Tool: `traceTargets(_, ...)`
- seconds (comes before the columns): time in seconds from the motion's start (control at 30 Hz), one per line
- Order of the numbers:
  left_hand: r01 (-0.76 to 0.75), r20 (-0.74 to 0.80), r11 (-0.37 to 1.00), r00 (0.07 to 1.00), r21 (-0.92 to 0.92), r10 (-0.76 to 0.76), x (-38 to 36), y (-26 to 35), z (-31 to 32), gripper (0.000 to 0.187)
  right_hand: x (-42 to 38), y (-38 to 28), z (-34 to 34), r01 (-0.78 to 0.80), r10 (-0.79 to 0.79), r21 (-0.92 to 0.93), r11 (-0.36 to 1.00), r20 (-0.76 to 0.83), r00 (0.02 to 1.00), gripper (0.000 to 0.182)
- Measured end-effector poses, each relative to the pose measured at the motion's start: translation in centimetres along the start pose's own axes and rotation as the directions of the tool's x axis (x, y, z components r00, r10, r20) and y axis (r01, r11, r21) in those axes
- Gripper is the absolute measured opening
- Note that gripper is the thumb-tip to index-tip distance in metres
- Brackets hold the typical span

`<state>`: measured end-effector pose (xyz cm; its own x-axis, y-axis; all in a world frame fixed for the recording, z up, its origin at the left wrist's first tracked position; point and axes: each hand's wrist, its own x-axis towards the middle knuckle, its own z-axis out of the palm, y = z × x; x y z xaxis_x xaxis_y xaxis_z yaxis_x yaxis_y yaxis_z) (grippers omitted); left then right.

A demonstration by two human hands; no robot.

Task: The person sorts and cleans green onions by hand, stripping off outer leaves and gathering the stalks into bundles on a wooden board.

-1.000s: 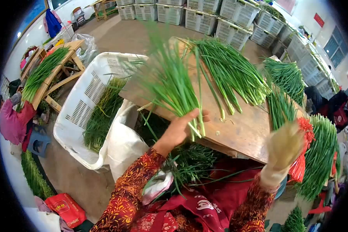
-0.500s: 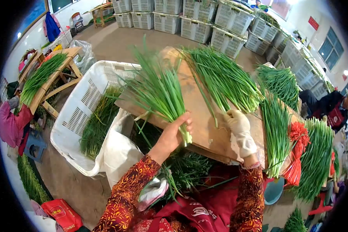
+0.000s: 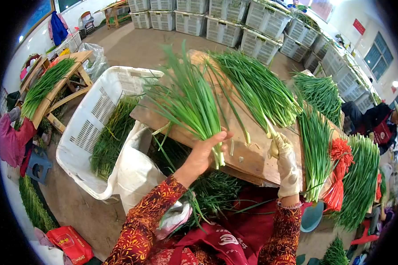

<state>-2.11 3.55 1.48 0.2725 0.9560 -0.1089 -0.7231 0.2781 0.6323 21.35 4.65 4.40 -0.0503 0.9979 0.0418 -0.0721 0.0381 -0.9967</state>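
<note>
My bare left hand (image 3: pixel 198 155) is closed round the pale lower stems of a bunch of chives (image 3: pixel 199 108), leaves fanning up and away over the wooden board (image 3: pixel 252 164). My right hand (image 3: pixel 285 165), in a whitish glove, has its fingers pinched on the pale end of a chive stalk (image 3: pixel 269 126) at the near edge of a larger chive pile (image 3: pixel 256 86). A few loose stalks (image 3: pixel 236 115) lie on the board between my hands. Beside my right hand lies another bundle of chives (image 3: pixel 315 154).
A white plastic crate (image 3: pixel 86 132) with greens stands left of the board. Red ties (image 3: pixel 339 168) hang at the right, near more chives (image 3: pixel 360 176). Stacked crates (image 3: pixel 225 32) line the back. At the left, a person's pink sleeve (image 3: pixel 14 141) shows by another bench (image 3: pixel 68 86).
My right hand has drawn slightly back and right, now with a chive stalk at its fingertips. My left hand, still round its bunch, has shifted slightly right.
</note>
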Motion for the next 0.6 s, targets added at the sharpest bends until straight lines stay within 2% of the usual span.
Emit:
traceTargets(0.07,-0.016,0.062,0.999,0.998,0.052,0.013,0.4,-0.7,0.1,0.028,-0.8,0.2,0.9,-0.063,0.060,0.099,0.993,0.034,0.998,0.025)
traceTargets(0.1,0.004,0.006,0.996,1.000,0.088,-0.005,0.6,-1.3,0.4,0.029,-1.2,0.3,1.6,-0.066,0.062,0.103,0.993,0.042,0.997,0.025)
traceTargets(0.17,0.042,0.021,0.993,0.999,0.111,-0.045,0.8,-1.9,1.1,0.032,-2.0,0.5,3.1,-0.168,0.166,0.060,0.984,0.038,0.985,0.024)
traceTargets(0.2,0.086,0.000,0.995,0.996,0.041,-0.086,1.0,-2.0,1.6,0.037,-2.4,0.4,3.7,-0.170,0.172,-0.047,0.984,0.050,0.984,0.021)
traceTargets(0.3,0.175,-0.022,0.984,0.984,-0.029,-0.176,0.9,-1.5,2.9,0.035,-3.2,0.5,5.5,-0.211,0.214,-0.105,0.972,0.014,0.977,0.018)
traceTargets(0.37,0.178,0.004,0.984,0.984,0.024,-0.178,2.2,-2.8,0.9,0.032,-3.4,0.9,5.6,-0.225,0.226,-0.029,0.974,0.040,0.973,0.018)
traceTargets(0.43,0.214,-0.009,0.977,0.977,-0.019,-0.215,2.2,-2.7,0.4,0.032,-3.6,0.7,5.4,-0.193,0.208,-0.113,0.975,0.137,0.969,0.023)
traceTargets(0.47,0.172,-0.019,0.985,0.985,-0.005,-0.172,2.2,-2.5,0.3,0.030,-3.6,0.9,5.1,-0.195,0.215,-0.133,0.972,0.156,0.964,0.031)
traceTargets(0.5,0.177,-0.018,0.984,0.984,-0.005,-0.177,1.8,-2.1,0.5,0.030,-3.9,0.7,5.0,-0.197,0.216,-0.132,0.971,0.152,0.965,0.031)
traceTargets(0.57,0.005,-0.086,0.998,0.996,0.070,0.001,1.1,-1.3,1.1,0.028,-4.8,-0.4,4.7,-0.168,0.165,-0.001,0.986,0.187,0.968,0.029)
traceTargets(0.6,-0.002,-0.097,0.999,0.995,0.039,0.006,1.9,-1.7,-0.1,0.025,-5.1,-1.3,4.3,-0.164,0.163,-0.006,0.986,0.181,0.970,0.029)
